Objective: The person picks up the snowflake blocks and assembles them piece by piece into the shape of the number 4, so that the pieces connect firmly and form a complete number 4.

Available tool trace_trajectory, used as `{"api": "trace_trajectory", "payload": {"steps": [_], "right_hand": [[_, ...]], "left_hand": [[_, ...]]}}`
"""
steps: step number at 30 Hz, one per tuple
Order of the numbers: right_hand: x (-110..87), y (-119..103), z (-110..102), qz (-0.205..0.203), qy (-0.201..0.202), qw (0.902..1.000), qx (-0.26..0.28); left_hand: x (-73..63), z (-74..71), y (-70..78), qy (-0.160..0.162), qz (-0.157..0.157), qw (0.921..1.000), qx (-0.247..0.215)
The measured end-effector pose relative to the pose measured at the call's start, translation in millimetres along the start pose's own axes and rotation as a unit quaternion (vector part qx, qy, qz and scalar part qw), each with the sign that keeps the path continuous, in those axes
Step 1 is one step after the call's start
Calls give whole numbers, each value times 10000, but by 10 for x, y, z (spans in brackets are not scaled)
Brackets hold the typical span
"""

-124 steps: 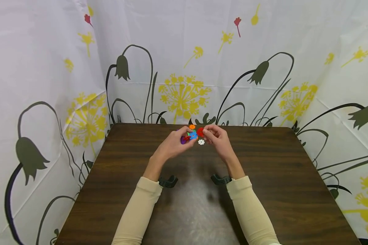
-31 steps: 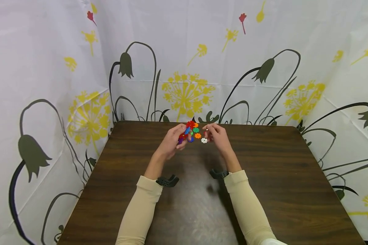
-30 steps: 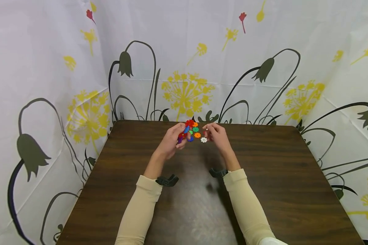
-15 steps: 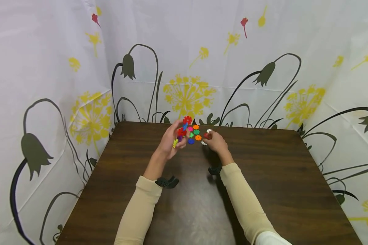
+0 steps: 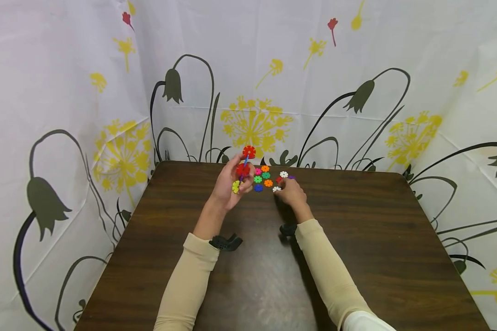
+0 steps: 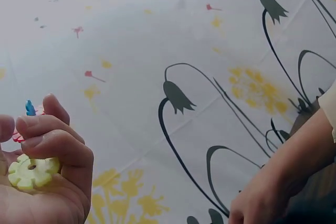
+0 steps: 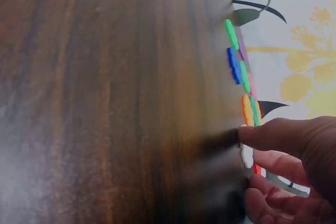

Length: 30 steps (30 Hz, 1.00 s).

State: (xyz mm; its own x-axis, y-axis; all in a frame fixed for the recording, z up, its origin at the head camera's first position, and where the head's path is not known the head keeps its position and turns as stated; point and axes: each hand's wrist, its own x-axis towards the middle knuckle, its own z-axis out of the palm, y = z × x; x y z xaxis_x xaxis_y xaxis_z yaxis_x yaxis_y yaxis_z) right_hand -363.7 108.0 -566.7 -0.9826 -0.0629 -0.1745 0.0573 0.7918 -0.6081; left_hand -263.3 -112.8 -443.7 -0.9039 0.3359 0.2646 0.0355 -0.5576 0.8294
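My left hand (image 5: 228, 185) is raised above the table. It grips a joined string of plastic flower-shaped building discs: a red disc (image 5: 249, 152) on top, a blue one seen edge-on, another red disc (image 5: 243, 169), a purple one and a yellow disc (image 6: 33, 171) against the palm. My right hand (image 5: 291, 193) is low at the far part of the table, with thumb and fingers around the edge of a white disc (image 7: 247, 150). A red disc (image 5: 279, 179) and a second white disc (image 5: 283, 174) lie just beyond its fingers.
Between the hands, loose discs lie in rows near the back edge of the dark wooden table (image 5: 257, 276): pink (image 5: 258, 171), green (image 5: 258, 179), blue (image 5: 258, 188), orange (image 5: 268, 183) and others. A purple disc (image 5: 291, 177) lies behind the right hand. A patterned curtain (image 5: 248, 69) surrounds the table.
My left hand has lifted and turned, with the string of discs now standing upright in it. The right hand has left the string and come down to the loose white disc.
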Motion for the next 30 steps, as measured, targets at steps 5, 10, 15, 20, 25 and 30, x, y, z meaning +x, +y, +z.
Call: {"api": "trace_trajectory", "payload": {"steps": [5, 10, 15, 20, 25, 30], "right_hand": [[-83, -30, -4, 93, -76, 9996, 253], [-119, 6, 30, 98, 104, 9996, 245], [-131, 64, 42, -198, 305, 9974, 625], [-130, 95, 27, -627, 276, 9914, 1112], [-185, 90, -30, -953, 405, 9827, 1535], [-299, 13, -161, -1250, 569, 9658, 2199]], "left_hand": [[16, 13, -3, 65, 93, 9997, 234], [10, 31, -6, 190, 100, 9967, 780], [-11, 70, -8, 177, 49, 9849, 1719], [-9, 96, -1, 6, 33, 9764, 2158], [1, 92, -25, -39, 127, 9681, 2503], [3, 75, -59, -40, 287, 9479, 3171]]}}
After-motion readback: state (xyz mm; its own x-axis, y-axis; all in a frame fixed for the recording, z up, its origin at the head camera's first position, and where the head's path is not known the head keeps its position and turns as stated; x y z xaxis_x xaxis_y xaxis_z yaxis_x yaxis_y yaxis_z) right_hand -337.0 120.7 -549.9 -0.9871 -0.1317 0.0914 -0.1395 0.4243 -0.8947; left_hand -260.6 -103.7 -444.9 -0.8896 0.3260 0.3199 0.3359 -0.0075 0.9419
